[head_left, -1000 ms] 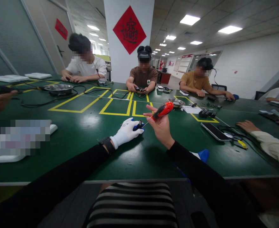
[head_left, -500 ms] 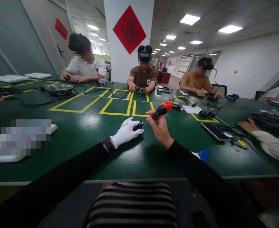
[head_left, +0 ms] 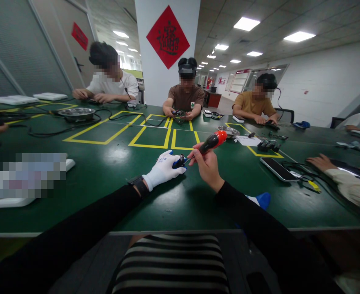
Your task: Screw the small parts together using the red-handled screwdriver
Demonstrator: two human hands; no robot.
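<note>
My left hand (head_left: 165, 168), in a white glove with blue fingertips, is closed around a small black part with a metal tip (head_left: 180, 162) and rests at the table. Bare-skinned, my right hand (head_left: 208, 167) grips a screwdriver (head_left: 213, 141) by its red and black handle. The handle slants up to the right, and the thin shaft points down left to the black part. Whether the screwdriver's tip sits in a screw is too small to tell. A white and blue glove (head_left: 261, 200) lies partly behind my right forearm.
On the green table (head_left: 106, 212) are a phone (head_left: 278, 169), cables with a yellow tag (head_left: 314, 186), black parts (head_left: 268, 145), metal bowls (head_left: 77, 114) and a blurred white object (head_left: 27, 179) at left. Co-workers sit across and at the right, one hand (head_left: 321, 162) near the phone.
My right hand has shifted slightly, and the screwdriver handle has tipped a little farther right and lower. My left hand stays in place with the black part.
</note>
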